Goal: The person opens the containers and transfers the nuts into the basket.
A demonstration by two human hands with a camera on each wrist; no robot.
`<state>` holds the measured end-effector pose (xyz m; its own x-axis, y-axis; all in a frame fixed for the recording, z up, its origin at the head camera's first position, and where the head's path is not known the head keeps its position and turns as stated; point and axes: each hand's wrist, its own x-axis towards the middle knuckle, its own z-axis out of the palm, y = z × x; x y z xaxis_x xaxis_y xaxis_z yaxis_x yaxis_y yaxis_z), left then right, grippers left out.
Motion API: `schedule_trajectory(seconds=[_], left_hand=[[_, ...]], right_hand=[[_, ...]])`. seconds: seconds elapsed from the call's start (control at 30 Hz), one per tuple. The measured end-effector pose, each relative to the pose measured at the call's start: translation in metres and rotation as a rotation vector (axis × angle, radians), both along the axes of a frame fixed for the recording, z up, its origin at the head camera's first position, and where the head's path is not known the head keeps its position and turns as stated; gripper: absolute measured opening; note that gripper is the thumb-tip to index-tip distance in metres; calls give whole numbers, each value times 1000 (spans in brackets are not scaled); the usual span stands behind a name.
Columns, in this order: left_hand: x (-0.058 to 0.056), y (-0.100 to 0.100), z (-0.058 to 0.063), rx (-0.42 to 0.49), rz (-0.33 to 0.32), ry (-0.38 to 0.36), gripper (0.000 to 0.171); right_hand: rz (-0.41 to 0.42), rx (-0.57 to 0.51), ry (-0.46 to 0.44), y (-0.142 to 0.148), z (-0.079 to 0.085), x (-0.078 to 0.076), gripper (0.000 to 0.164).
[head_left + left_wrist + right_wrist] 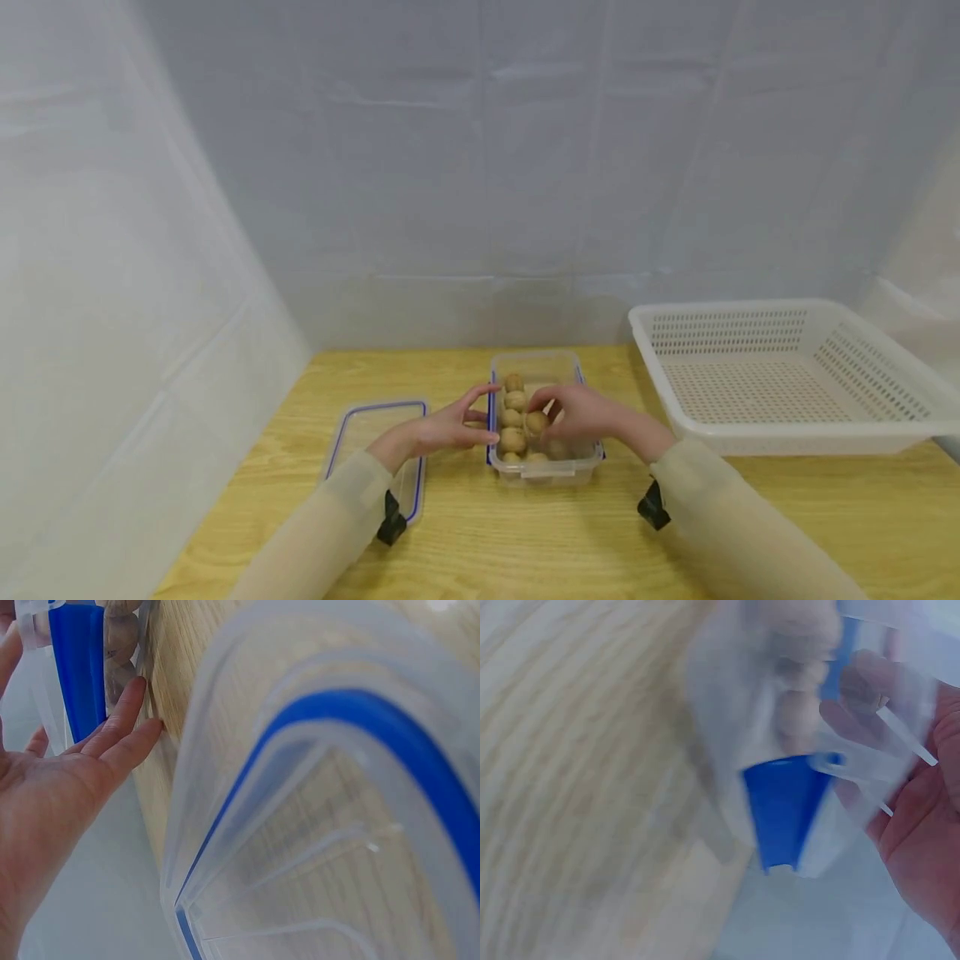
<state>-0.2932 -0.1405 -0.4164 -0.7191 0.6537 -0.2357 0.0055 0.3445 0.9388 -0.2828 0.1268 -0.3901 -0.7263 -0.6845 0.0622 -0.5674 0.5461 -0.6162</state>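
Note:
A clear plastic food container (pixel 551 471) with blue side latches stands on the table, a row of round tan walnuts (pixel 513 440) along its left side. My right hand (pixel 581 414) reaches in over the right rim, and its thumb and fingers pinch one walnut (pixel 537 422) beside that row. In the right wrist view, part of the right hand (pixel 922 817) shows through the clear wall. Against the container's left side, my left hand (pixel 444 427) rests with extended fingers and thumb. The left wrist view has its fingers (pixel 124 724) by the blue latch (pixel 79 671).
A clear lid (pixel 367 425) with a blue seal lies on the table left of the container, partly under the left forearm. At the right stands a large white perforated basket (pixel 757 429). Behind the wooden table (pixel 510 550) hangs a pale sheet (pixel 420 183).

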Motion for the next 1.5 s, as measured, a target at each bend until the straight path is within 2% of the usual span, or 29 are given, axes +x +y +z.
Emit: schedule_trajectory(seconds=[0.17, 0.37, 0.57, 0.77, 1.03, 1.2, 1.5], left_hand=[[1, 1, 1, -8, 0, 4, 84], [2, 0, 3, -15, -6, 8, 83], [2, -2, 2, -15, -9, 7, 83], [3, 0, 3, -21, -9, 9, 84], [2, 5, 4, -29, -6, 14, 85], [3, 7, 6, -33, -4, 14, 84], [5, 7, 6, -25, -6, 10, 84]], right_hand=[[-2, -81, -9, 10, 18, 3, 37], [-66, -140, 6, 28, 40, 12, 38], [-114, -221, 63, 46, 50, 18, 40], [-191, -212, 71, 69, 59, 24, 42], [-275, -199, 102, 112, 68, 30, 43], [-322, -235, 91, 138, 72, 31, 43], [-410, -267, 122, 183, 60, 26, 41]])
